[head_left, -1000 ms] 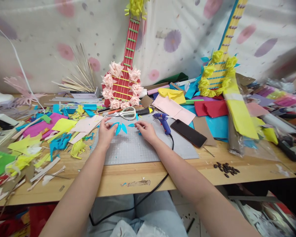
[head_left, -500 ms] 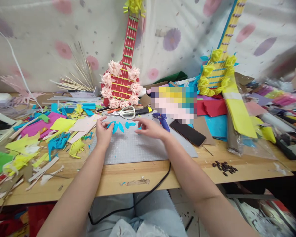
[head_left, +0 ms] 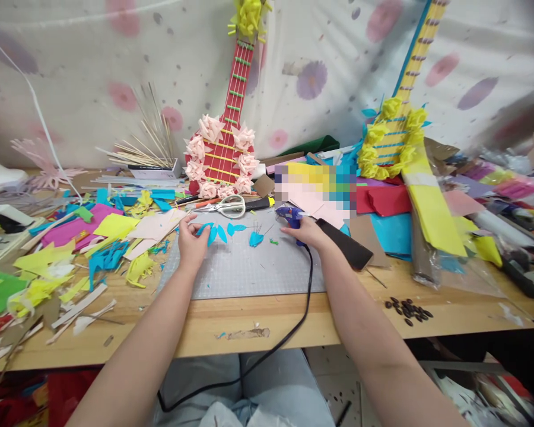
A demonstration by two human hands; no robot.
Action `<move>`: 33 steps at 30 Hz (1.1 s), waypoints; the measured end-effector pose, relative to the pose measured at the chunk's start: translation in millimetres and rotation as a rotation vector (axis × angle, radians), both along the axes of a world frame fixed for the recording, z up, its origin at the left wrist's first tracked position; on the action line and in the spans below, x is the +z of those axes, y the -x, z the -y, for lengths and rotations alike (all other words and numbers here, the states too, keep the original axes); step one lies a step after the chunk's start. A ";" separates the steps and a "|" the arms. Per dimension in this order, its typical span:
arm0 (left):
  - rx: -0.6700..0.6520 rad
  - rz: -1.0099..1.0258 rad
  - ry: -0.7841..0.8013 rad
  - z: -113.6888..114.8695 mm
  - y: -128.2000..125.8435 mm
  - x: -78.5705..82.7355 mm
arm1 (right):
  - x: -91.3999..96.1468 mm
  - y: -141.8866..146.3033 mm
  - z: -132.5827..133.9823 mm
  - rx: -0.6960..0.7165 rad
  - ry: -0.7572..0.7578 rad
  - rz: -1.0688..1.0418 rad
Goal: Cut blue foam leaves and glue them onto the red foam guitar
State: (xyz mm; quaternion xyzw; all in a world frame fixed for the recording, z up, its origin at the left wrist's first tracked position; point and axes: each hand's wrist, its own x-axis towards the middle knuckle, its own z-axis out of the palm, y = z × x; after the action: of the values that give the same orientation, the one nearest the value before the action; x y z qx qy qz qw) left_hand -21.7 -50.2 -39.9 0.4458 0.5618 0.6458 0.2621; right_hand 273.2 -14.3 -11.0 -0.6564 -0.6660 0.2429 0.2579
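My left hand [head_left: 190, 242] pinches a blue paper petal piece [head_left: 213, 232] over the grey cutting mat [head_left: 249, 270]. My right hand [head_left: 306, 232] is wrapped round the blue glue gun [head_left: 290, 214], whose black cord [head_left: 293, 326] trails off the table's front edge. Between the hands lie loose blue petals [head_left: 235, 227] and a small blue paper flower [head_left: 256, 238] on the mat. White-handled scissors [head_left: 228, 205] lie just behind the mat.
A red paper guitar with pink flowers [head_left: 222, 151] and a yellow-flowered guitar [head_left: 394, 133] lean on the back cloth. Coloured paper scraps [head_left: 71, 249] cover the left, paper sheets [head_left: 400, 207] the right. A black phone [head_left: 345, 243] lies by my right wrist; dark seeds [head_left: 407, 308] near the front edge.
My right hand let go of the blue pieces, moved right and closed on the glue gun. My left hand stays on the petal piece. The small blue flower now lies on the mat.
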 end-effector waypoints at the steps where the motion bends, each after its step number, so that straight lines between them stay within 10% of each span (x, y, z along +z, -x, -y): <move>1: -0.012 -0.017 -0.001 0.7 -1.3 0.6 | -4.4 5.1 -1.3 -0.070 -0.042 -0.033; 4: -0.037 -0.063 0.004 1.8 -5.8 2.0 | -9.0 15.9 -0.2 -0.189 -0.137 -0.281; 9: -0.010 -0.178 0.026 2.5 -11.2 1.2 | -5.1 37.9 13.9 0.088 -0.029 -0.708; 33: -0.042 -0.231 0.043 2.7 -13.2 0.5 | -13.5 76.7 23.2 0.213 0.083 -0.519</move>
State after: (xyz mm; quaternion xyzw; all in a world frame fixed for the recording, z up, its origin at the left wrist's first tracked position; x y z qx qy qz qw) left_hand -8.5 -52.9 -39.4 0.5231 0.5924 0.5724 0.2185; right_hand 196.5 -37.5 -24.5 -0.5086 -0.6324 0.4557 0.3658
